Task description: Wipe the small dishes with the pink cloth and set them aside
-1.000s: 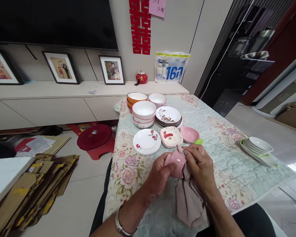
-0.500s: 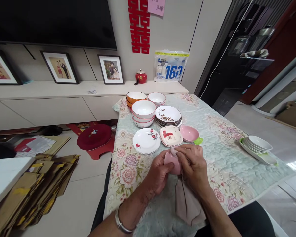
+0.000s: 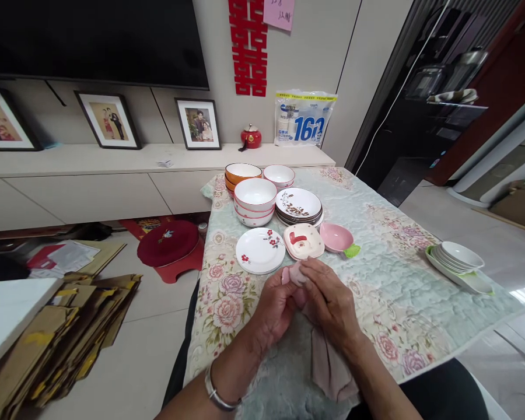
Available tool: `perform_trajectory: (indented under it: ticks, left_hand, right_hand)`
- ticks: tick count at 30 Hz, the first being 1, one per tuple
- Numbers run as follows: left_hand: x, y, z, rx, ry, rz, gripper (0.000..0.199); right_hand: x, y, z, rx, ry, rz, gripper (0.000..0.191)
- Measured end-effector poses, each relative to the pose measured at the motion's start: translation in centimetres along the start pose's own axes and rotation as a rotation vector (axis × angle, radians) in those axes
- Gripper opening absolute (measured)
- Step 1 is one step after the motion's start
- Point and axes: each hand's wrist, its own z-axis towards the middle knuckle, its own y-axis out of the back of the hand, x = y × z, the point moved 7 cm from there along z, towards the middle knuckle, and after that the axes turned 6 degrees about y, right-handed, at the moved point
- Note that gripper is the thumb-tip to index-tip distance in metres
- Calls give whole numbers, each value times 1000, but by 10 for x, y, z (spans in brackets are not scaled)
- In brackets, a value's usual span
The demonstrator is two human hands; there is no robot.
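Note:
Close to my body, over the near part of the table, my left hand (image 3: 273,310) grips a small pink bowl (image 3: 301,299), mostly hidden by fingers. My right hand (image 3: 332,300) presses a greyish-pink cloth (image 3: 332,370) against the bowl's rim; the cloth's lower end hangs down. Just beyond the hands lie cream square plates (image 3: 304,241) with a red design and a pink bowl (image 3: 336,237) with a green leaf handle. White plates (image 3: 258,252) with red flowers sit to the left of these.
Stacked white bowls (image 3: 254,198), orange bowls (image 3: 243,171) and brown-patterned plates (image 3: 298,204) stand farther back on the floral tablecloth (image 3: 227,309). Small white dishes (image 3: 461,255) rest on a long dish at right. A red stool (image 3: 168,242) and flattened cardboard (image 3: 70,326) are at left.
The bowl has turned and tilted between my hands. My right hand has shifted left and closer to the left hand, with the cloth now over the bowl's top edge.

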Motion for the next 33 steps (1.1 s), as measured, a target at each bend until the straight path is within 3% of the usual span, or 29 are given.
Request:
perform_trajectory:
  ticks: [4, 10, 13, 17, 22, 27, 33]
  left_hand:
    - [0, 2, 0, -34, 30, -12, 25]
    - [1, 4, 2, -48, 32, -54, 32]
    - [3, 8, 4, -49, 33, -43, 33]
    - [3, 10, 5, -39, 27, -24, 30]
    - [1, 5, 4, 19, 15, 1, 28]
    - [4, 5, 2, 24, 64, 8, 33]
    - [4, 3, -2, 1, 53, 91, 37]
  right_hand:
    - [4, -1, 1, 3, 67, -41, 29]
    - [-30, 18, -4, -158, -198, -35, 11]
    - [-37, 19, -4, -106, -260, -22, 12]
    - [-23, 21, -2, 26, -274, -175, 13]
    - [3, 14, 2, 126, -142, -82, 13]
    - [-3, 16, 6, -37, -90, -106, 13]
    - [-37, 29, -2, -127, -373, -89, 18]
